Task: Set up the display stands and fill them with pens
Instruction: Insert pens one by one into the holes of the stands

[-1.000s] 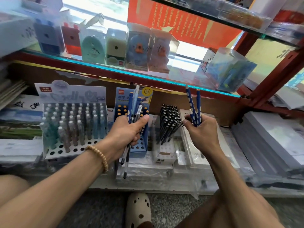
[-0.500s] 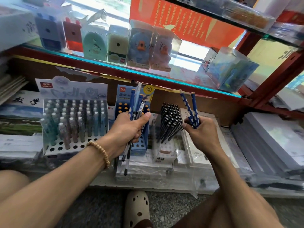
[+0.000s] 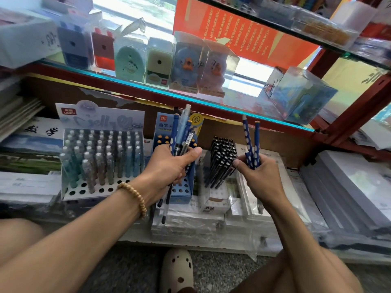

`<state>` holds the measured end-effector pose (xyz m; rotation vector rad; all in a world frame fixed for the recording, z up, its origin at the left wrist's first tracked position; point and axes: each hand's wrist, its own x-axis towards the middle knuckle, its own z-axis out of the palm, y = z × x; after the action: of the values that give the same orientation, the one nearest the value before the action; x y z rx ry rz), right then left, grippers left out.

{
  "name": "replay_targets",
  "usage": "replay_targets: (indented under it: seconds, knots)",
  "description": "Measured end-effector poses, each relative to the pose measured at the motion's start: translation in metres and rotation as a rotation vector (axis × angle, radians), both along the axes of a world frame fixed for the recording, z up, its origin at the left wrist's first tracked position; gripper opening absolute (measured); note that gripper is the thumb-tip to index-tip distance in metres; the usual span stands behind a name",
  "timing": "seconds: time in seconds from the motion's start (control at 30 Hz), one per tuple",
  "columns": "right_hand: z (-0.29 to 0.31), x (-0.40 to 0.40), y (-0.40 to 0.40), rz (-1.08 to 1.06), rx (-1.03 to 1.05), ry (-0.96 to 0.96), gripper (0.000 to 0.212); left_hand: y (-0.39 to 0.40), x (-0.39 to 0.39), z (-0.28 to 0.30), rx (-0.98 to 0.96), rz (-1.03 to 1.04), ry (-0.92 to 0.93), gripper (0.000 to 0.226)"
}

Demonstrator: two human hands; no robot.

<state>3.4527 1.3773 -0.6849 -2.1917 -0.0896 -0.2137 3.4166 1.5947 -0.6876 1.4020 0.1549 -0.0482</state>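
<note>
Closest to me, the person crouches on the floor, a perforated clog (image 3: pixel 178 269) planted between the knees. The left hand (image 3: pixel 169 168), a beaded bracelet (image 3: pixel 133 196) at its wrist, is clenched round a mixed bunch of pens (image 3: pixel 179 140), their tips hanging down past the front edge of the lower shelf (image 3: pixel 190 240). The right hand (image 3: pixel 257 176) pinches two blue spotted pencils (image 3: pixel 251 142) upright, fingers curled round their lower ends. This looks like the sorting-and-filling step — matching stock to its stand.

Just behind the left hand stands the blue display stand (image 3: pixel 182 187), most of its holes empty; the spotted pencils seem to belong there. The next move likely calls for dropping them one by one into free holes, but the left hand and its bunch sit right in front of that stand and would need to shift aside.

Beside it, a white stand of black pens (image 3: pixel 222 159) leans close to the right hand — easy to knock. Towards the shelf's left end, the pastel pen stand (image 3: pixel 99 163) is nearly full, a few front holes open. Above, on the glass shelf (image 3: pixel 148 87), boxed sharpeners (image 3: pixel 158 60) stand in a row.
</note>
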Motion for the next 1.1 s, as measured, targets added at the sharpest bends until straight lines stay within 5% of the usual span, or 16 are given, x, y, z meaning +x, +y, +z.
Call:
replay_targets:
  seconds: [0.3, 0.5, 0.7, 0.97, 1.1]
  knots:
    - [0.029, -0.020, 0.046, 0.537, -0.194, 0.265, 0.007, 0.011, -0.001, 0.024, -0.113, 0.137, -0.154, 0.010]
    - [0.025, -0.014, 0.042, 0.298, 0.436, 0.333, 0.016, 0.049, -0.001, 0.022, -0.167, 0.290, -0.019, 0.004]
    - [0.024, -0.007, 0.070, 0.162, 0.862, 0.256, 0.016, 0.052, -0.014, 0.008, 0.008, 0.232, 0.047, 0.006]
    - [0.021, -0.010, 0.081, 0.112, 0.818, 0.221, 0.004, 0.054, -0.029, -0.004, 0.094, 0.201, 0.070, 0.011]
    - [0.017, -0.004, 0.077, 0.046, 0.557, 0.140, 0.006, 0.073, -0.024, 0.001, 0.146, 0.311, 0.073, 0.014]
